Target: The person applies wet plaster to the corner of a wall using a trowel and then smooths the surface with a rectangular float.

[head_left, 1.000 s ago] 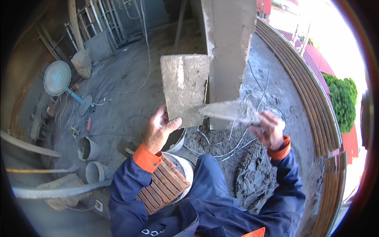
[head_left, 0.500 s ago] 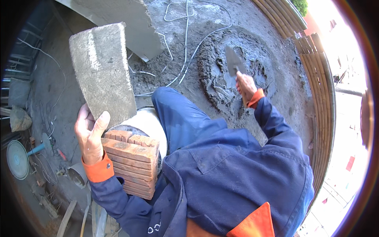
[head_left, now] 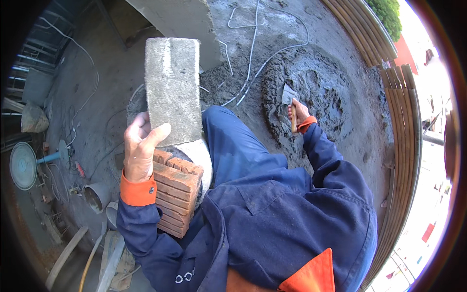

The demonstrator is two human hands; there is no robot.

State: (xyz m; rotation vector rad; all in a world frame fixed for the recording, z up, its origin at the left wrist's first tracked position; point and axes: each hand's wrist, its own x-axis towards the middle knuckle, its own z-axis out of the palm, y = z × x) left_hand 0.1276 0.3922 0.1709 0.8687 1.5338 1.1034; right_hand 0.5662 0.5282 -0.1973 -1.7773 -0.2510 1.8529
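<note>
My left hand grips the lower end of a flat grey rectangular board, its face rough and marked by a pale streak. The thumb lies across the board's near corner. Just below that hand, grooved red bricks rest against a white bucket beside my leg. Out to the right, my right hand is closed round the wooden handle of a trowel. The trowel's metal blade is at the left part of a round heap of wet grey mortar, partly in it.
White cable loops over the ground left of the mortar. A bamboo fence borders the right side. A large grey slab juts in at the top. Round lid, pipe piece and wooden strips lie at left.
The board has swung from a leftward lean to nearly upright. My right hand has moved the trowel lower and its blade now meets the mortar. The whole view has shifted slightly.
</note>
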